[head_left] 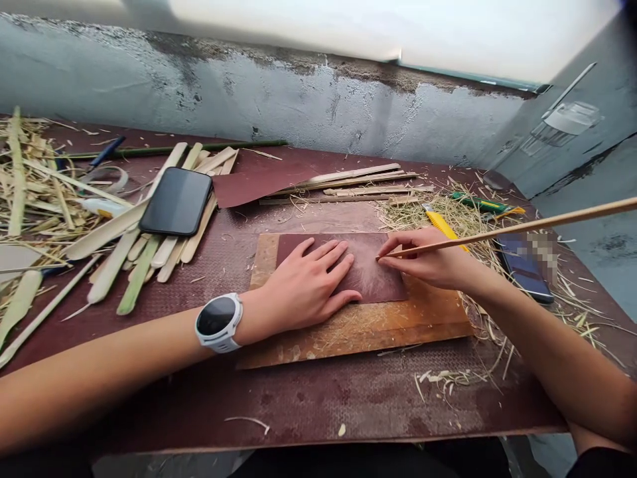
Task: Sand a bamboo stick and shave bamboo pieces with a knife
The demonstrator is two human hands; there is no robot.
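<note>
My left hand [316, 282] lies flat with spread fingers on a dark red-brown sheet of sandpaper [383, 285], pressing it against a wooden board [423, 315]. Pale dust marks the paper's right half. Between the thumb and fingers of my right hand [428, 255] is a long thin wooden stick [522, 226]. Its near tip is at my fingertips, over the right part of the sandpaper; whether it touches the paper I cannot tell. The rest slants up past my right forearm and out of view.
A black phone [176, 201] rests on flat bamboo strips [112, 272] at left, beside heaped shavings. Another sandpaper sheet [249, 188] lies behind the board. On the right are a yellow cutter [440, 226], a green-handled tool [480, 202], more shavings and a second phone [522, 265]. A wall rises behind.
</note>
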